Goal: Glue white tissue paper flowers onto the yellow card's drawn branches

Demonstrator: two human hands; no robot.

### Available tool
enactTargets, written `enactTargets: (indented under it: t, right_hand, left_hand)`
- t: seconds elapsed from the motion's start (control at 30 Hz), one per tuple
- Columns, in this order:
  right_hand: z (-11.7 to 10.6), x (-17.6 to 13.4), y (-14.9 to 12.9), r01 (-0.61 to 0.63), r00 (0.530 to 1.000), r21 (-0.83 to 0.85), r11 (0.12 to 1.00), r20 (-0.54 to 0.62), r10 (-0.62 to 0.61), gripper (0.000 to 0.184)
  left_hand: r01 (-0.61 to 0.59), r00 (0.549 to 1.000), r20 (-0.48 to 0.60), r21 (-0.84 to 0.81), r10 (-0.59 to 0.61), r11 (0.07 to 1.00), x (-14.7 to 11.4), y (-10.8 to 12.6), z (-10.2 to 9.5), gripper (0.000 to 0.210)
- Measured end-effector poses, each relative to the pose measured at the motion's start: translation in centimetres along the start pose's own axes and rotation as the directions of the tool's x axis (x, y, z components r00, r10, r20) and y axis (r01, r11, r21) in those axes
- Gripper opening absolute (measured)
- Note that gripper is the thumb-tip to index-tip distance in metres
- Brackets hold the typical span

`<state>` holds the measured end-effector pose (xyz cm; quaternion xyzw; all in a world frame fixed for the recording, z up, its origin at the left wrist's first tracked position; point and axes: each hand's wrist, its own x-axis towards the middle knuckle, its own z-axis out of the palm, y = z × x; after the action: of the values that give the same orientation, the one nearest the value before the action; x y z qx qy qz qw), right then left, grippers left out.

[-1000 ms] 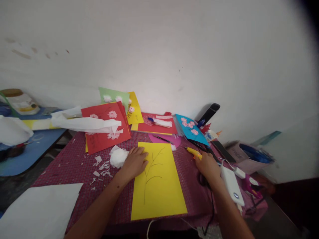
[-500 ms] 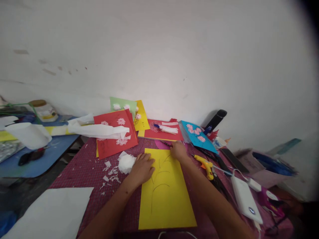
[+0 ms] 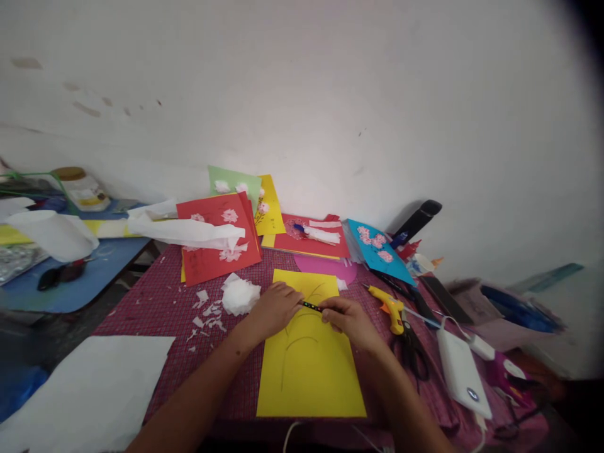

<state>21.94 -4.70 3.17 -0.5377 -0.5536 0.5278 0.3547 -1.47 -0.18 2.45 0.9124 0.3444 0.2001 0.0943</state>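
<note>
A dark pen with small coloured dots (image 3: 312, 306) is held level between my two hands. My left hand (image 3: 277, 307) grips its left end with the fingers closed, while my right hand (image 3: 350, 319) pinches the other end. Both hands are over a yellow sheet (image 3: 311, 384), which carries thin curved dark lines like a branching stem. The pen's ends are hidden in my fingers. Left of the sheet sits a crumpled white tissue ball (image 3: 240, 294), with torn white scraps (image 3: 210, 314) beside it on the checked tablecloth (image 3: 160, 302).
Red cards with tissue flowers (image 3: 214, 217) and a blue flowered card (image 3: 380, 245) lie at the back against the wall. A yellow glue gun (image 3: 389, 308), black scissors (image 3: 410, 352) and a white power bank (image 3: 465, 371) lie on the right. White paper (image 3: 94, 384) covers the near left.
My right hand has picked up the pen from beyond the sheet and drawn it back over the paper. My left hand has shifted right to its other end.
</note>
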Motion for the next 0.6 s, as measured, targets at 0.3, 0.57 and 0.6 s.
enactTargets:
  t: [0.3, 0.57, 0.6]
  right_hand:
    - [1.4, -1.5, 1.0, 0.12, 0.993, 0.247, 0.962, -0.049, -0.111, 0.024]
    - [4.1, -0.3, 2.8, 0.048, 0.988, 0.289, 0.956, -0.156, -0.003, 0.036]
    - [4.2, -0.2, 2.9, 0.045, 0.986, 0.326, 0.944, -0.168, 0.011, 0.036]
  left_hand:
    - [-0.164, 0.979, 0.129, 0.028, 0.159, 0.986, -0.5, 2.0, -0.1, 0.037]
    - [-0.169, 0.973, 0.173, 0.078, 0.153, 0.983, -0.5, 3.2, 0.1, 0.041]
    - [-0.163, 0.974, 0.175, 0.078, 0.147, 0.984, -0.5, 3.2, 0.1, 0.041]
